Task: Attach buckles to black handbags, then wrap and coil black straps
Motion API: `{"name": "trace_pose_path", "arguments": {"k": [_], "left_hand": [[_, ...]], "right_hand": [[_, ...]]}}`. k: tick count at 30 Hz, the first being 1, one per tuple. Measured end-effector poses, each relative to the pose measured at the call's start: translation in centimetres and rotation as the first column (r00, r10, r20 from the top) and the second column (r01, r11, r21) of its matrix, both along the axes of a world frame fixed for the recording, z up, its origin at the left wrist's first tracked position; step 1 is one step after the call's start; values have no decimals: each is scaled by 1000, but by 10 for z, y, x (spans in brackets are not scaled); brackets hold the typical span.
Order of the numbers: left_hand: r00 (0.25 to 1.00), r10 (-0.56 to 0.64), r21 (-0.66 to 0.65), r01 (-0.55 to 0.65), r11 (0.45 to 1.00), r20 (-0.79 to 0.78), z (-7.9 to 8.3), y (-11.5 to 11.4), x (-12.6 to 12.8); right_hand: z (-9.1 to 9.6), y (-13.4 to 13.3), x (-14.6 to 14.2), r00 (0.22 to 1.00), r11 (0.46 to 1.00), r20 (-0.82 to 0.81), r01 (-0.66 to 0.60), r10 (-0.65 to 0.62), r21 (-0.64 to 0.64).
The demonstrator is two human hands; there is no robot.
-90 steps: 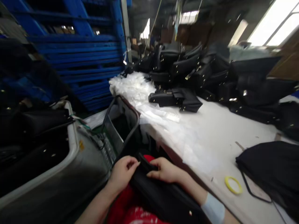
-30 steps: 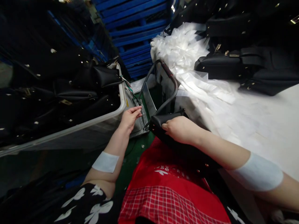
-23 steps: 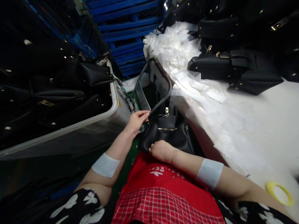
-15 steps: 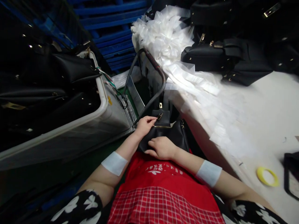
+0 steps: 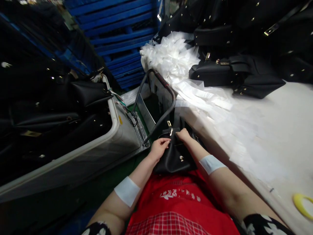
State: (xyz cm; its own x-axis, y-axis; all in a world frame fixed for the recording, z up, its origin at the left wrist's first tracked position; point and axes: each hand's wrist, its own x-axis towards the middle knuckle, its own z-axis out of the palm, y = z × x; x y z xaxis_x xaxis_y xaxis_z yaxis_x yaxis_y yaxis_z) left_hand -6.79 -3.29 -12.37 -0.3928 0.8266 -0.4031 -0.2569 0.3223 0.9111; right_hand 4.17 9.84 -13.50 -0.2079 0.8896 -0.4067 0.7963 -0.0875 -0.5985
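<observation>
A black handbag [image 5: 168,160] with gold fittings rests against the red apron at my lap. Its top part stands up, and a gold clasp plate [image 5: 169,123] shows at the far end. My left hand [image 5: 158,149] is at the bag's mouth, thumb and fingers pinched just below a gold metal piece [image 5: 171,132]; what lies between the fingertips is too small to make out. On the other side of the mouth, my right hand [image 5: 184,134] is closed on the bag's upper edge, its fingertips partly hidden. A gold turn lock [image 5: 181,158] sits on the bag's front.
At left, a white bin [image 5: 114,122] full of black bags stands on a trolley with a curved handle [image 5: 171,106]. A white table [image 5: 288,130] on the right carries plastic film [image 5: 171,57], black bags [image 5: 254,76] and yellow tape [image 5: 302,205]. Blue pallets [image 5: 114,29] are stacked behind.
My right hand has moved from the near side of the bag up and forward to its upper edge. My left hand has shifted slightly. The bag's front with the turn lock now shows.
</observation>
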Motion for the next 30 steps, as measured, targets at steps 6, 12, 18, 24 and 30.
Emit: {"name": "trace_pose_path", "arguments": {"k": [6,12,18,24,30], "left_hand": [[993,61,43,-65,997,99,36,-13,-18],[994,91,160,-100,982,61,104,-46,-43],[989,-86,153,104,983,-117,133,-58,-23],[905,-250,150,315,937,-343,147,-73,-13],[918,-315,59,338,939,-241,146,-95,-6]], "right_hand": [[22,-13,4,964,995,-258,-78,58,-65],[97,-70,63,847,776,-137,-390,513,496],[120,-110,80,707,400,278,-629,650,667],[112,-127,83,638,302,324,-673,698,675],[111,-129,83,625,257,381,-691,681,675]]}}
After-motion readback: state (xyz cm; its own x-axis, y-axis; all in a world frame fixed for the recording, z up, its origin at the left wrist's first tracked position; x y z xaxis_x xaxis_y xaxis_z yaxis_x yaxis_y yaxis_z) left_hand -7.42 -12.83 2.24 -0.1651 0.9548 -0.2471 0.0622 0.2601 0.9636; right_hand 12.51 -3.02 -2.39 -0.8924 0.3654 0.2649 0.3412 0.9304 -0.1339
